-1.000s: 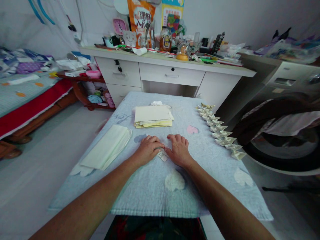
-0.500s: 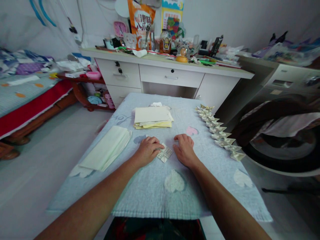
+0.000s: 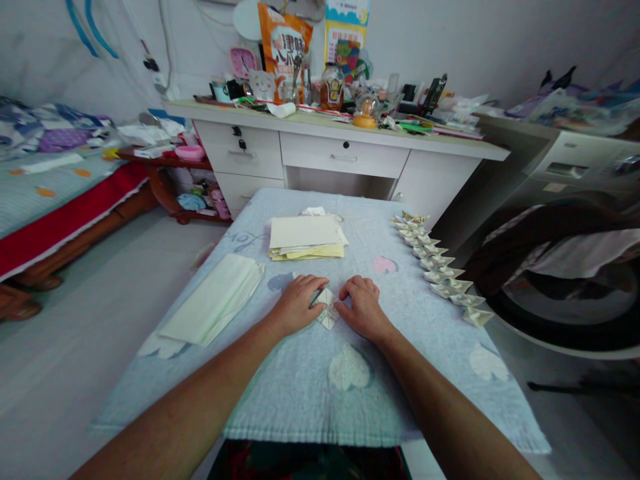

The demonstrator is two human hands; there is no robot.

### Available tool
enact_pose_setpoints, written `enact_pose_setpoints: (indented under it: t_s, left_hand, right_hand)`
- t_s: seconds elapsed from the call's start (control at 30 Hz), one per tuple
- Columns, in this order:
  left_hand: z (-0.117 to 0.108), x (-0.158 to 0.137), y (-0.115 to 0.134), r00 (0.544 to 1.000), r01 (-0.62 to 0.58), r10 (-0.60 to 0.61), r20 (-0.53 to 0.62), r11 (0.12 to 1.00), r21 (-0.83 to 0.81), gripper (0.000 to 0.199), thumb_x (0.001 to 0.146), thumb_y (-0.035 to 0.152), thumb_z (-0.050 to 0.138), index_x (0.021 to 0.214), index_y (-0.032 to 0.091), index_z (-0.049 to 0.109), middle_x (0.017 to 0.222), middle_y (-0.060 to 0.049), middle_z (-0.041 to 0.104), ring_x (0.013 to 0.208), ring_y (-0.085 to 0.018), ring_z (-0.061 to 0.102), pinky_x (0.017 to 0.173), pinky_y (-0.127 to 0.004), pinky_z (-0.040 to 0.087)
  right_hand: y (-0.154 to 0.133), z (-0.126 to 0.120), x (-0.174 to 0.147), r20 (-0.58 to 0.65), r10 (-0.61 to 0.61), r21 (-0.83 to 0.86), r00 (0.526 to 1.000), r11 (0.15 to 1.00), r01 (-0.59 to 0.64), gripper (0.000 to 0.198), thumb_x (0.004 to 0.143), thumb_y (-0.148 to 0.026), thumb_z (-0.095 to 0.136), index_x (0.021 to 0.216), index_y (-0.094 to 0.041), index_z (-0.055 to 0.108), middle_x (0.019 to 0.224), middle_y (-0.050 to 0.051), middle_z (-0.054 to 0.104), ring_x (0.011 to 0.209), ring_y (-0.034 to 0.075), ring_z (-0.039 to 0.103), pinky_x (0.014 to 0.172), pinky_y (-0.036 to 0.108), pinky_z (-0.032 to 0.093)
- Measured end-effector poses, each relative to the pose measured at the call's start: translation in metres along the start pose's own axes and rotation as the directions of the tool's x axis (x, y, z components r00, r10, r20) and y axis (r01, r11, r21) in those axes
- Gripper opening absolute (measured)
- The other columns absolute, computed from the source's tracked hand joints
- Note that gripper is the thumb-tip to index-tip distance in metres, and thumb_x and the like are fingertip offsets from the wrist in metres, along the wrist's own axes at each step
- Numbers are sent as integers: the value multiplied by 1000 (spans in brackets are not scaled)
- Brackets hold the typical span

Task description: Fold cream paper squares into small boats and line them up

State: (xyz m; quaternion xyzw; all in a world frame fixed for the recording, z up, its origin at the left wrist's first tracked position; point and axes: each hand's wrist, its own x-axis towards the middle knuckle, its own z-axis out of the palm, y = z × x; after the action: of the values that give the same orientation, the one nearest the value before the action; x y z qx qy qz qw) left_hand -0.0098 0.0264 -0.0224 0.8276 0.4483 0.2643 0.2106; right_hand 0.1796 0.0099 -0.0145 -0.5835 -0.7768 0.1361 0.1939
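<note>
A small diamond of folded printed paper (image 3: 327, 317) lies on the cloth-covered table, with crease lines meeting near its middle. My left hand (image 3: 299, 305) grips its left side, thumb on the paper and index finger curled around the upper corner. On the opposite side, my right hand (image 3: 363, 305) has its thumb and fingertips closed at the paper's right edge. Beyond my hands sits a stack of cream and yellow paper sheets (image 3: 305, 233). Left of my left arm is a folded pale-green paper bundle (image 3: 215, 297). Several folded paper boats (image 3: 443, 273) form a row along the table's right side.
The light-blue tablecloth (image 3: 280, 387) carries heart prints. Behind the table stands a white desk (image 3: 345, 157) crowded with a jar (image 3: 331, 87), an orange bag (image 3: 285, 47) and other items. A washing machine (image 3: 575, 153) is at the right, a bed (image 3: 70, 187) at the left.
My right hand has moved left from the bare cloth to the folded paper's right edge. The left hand's fingers have shifted around the paper, and its upper corner now shows.
</note>
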Motion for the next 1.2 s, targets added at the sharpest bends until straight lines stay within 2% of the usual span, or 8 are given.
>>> enact_pose_setpoints:
  t_s: [0.23,0.4,0.5,0.7,0.97,1.07,1.13,1.2]
  left_hand:
    - [-1,4,6,984,178,-174,39,945,-274,43,69,14,60,112,19,59,75,4,54,63,-10,49,61,-23,41]
    - [-1,4,2,969,230,-236,66,781,-580,27,72,20,61,99,15,60,67,5,49,57,-8,46,52,-19,34]
    - [-1,4,-1,963,242,-258,82,684,-688,20,74,25,62,90,14,57,67,4,53,58,-9,50,54,-20,37]
    - [-4,1,4,963,257,-237,128,661,-705,15,74,27,62,78,16,53,63,5,52,56,-9,50,54,-20,38]
    - [-10,-1,18,943,243,-326,64,544,-803,22,71,32,66,79,16,53,62,5,52,55,-7,46,55,-19,35]
    - [-9,-1,19,934,263,-347,87,500,-825,23,70,32,67,79,17,52,61,6,52,52,-7,45,52,-19,34]
    - [-8,-2,19,943,258,-319,95,521,-814,21,71,32,66,76,17,52,61,5,52,52,-7,45,51,-19,33]
    - [-7,-3,19,951,246,-300,70,603,-759,19,72,31,65,76,16,53,58,6,51,49,-6,43,49,-19,32]
  right_hand:
    - [-4,-4,-3,-9,-19,95,1000,995,20,5,79,-24,62,81,-20,60,91,3,55,95,21,45,84,34,31]
    - [-5,-6,-4,-112,-71,208,991,974,93,22,80,-32,63,98,-20,59,101,5,56,99,21,46,86,34,34]
    - [-3,-4,-2,-124,-69,348,990,931,108,17,82,-34,61,92,-19,60,90,3,58,91,19,49,83,33,36]
    - [3,0,1,-60,30,691,998,722,20,20,82,-36,60,71,-19,55,65,-2,52,68,14,49,64,25,39]
    - [-5,1,-1,44,20,932,999,359,-48,27,72,-39,71,86,-20,56,77,-1,61,66,12,54,63,25,46]
    - [-7,1,-2,73,21,925,997,373,-75,24,73,-38,70,81,-19,57,71,-2,59,60,11,51,59,23,43]
    - [-7,0,-2,58,28,894,998,444,-65,20,74,-35,67,77,-18,56,66,-3,56,56,10,47,56,22,39]
    - [-7,-2,-2,5,23,828,1000,561,-17,14,76,-31,63,75,-19,56,64,-4,53,57,10,45,56,22,36]
